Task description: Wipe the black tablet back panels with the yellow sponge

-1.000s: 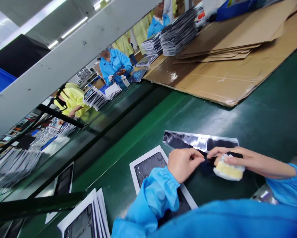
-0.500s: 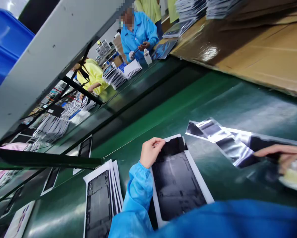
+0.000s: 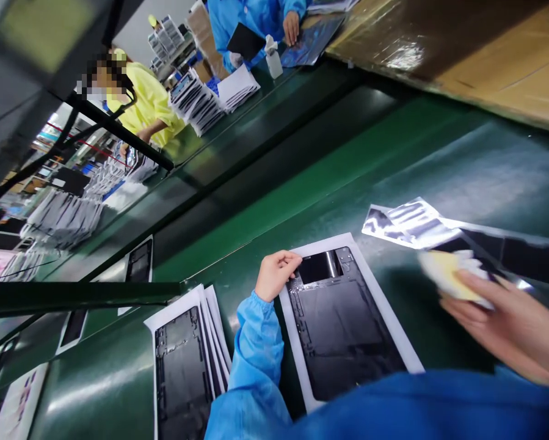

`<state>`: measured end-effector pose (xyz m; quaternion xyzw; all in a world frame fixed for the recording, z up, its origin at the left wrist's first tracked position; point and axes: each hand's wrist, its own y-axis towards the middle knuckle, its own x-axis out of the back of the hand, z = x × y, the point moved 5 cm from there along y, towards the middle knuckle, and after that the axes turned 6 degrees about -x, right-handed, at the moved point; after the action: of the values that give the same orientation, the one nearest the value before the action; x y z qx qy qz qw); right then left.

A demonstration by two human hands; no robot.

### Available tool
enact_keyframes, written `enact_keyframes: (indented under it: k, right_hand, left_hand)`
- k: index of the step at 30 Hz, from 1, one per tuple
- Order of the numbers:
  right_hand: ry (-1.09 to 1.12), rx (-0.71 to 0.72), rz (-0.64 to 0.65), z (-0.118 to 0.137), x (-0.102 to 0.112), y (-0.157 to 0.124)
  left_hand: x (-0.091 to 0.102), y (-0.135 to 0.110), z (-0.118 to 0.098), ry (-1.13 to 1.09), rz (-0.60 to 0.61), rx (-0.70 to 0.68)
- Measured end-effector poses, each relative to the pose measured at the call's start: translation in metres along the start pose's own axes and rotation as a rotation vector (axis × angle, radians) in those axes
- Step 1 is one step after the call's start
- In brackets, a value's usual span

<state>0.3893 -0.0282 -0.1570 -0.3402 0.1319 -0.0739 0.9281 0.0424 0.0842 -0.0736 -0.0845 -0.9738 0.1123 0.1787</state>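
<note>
My left hand (image 3: 276, 275) pinches the top left corner of a white-framed black panel (image 3: 347, 318) lying flat on the green belt in front of me. My right hand (image 3: 507, 318), blurred by motion, holds a yellow-and-white wiping pad (image 3: 448, 272) just right of the panel. Behind the pad lies a crumpled shiny film strip (image 3: 411, 223) on a dark sheet. A stack of similar panels (image 3: 182, 360) sits left of my left sleeve.
Brown cardboard (image 3: 485, 55) covers the far right of the bench. Across the belt, people in blue and yellow coats work beside stacks of panels (image 3: 210, 95) and a small white bottle (image 3: 273, 61). More panels (image 3: 139, 260) lie on the lower belt at left.
My left hand left the film strip and took the panel's corner, setting it flat. My right hand swung with the pad toward the panel. My view tilted down and left.
</note>
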Motion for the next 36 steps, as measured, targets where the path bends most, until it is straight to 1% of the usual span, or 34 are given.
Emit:
enact_keyframes:
  k: [2,3,4,5,6,8,10,13,15,19,26,36]
  right_hand:
    - [-0.018,0.097,-0.029,0.028,-0.054,-0.009]
    - [-0.051,0.155,-0.045,0.04,-0.077,-0.01]
    - [-0.113,0.207,-0.075,0.049,-0.096,-0.01]
    - [-0.184,0.258,-0.096,0.056,-0.11,-0.008]
    - [-0.249,0.317,-0.117,0.061,-0.12,-0.006]
    - [-0.365,0.424,-0.125,0.066,-0.132,-0.002]
    - [-0.451,0.499,-0.09,0.066,-0.138,-0.001]
    - [-0.571,0.528,-0.031,0.063,-0.143,-0.001]
    - [-0.61,0.557,-0.032,0.062,-0.144,-0.003]
    - [-0.615,0.635,-0.049,0.063,-0.144,-0.004]
    - [-0.631,0.653,-0.054,0.064,-0.145,-0.002]
    - [-0.686,0.668,-0.062,0.064,-0.146,-0.003]
  left_hand:
    - [-0.001,0.0,0.001,0.0,0.007,0.003]
    - [-0.002,0.0,0.001,0.003,0.01,0.003]
    - [-0.002,0.0,0.001,0.006,0.012,0.002]
    - [-0.002,0.0,0.001,0.008,0.013,-0.001]
    - [-0.002,0.0,0.001,0.01,0.015,-0.006]
    - [-0.002,0.0,0.001,0.015,0.017,-0.021]
    - [-0.003,0.001,0.002,0.023,0.016,-0.038]
    - [-0.003,0.001,0.003,0.034,0.013,-0.057]
    - [-0.003,0.0,0.005,0.043,0.009,-0.063]
    - [-0.004,0.0,0.006,0.062,0.008,-0.062]
    - [-0.004,-0.001,0.003,0.112,0.021,-0.04]
    - [-0.006,-0.002,0.001,0.123,0.012,-0.037]
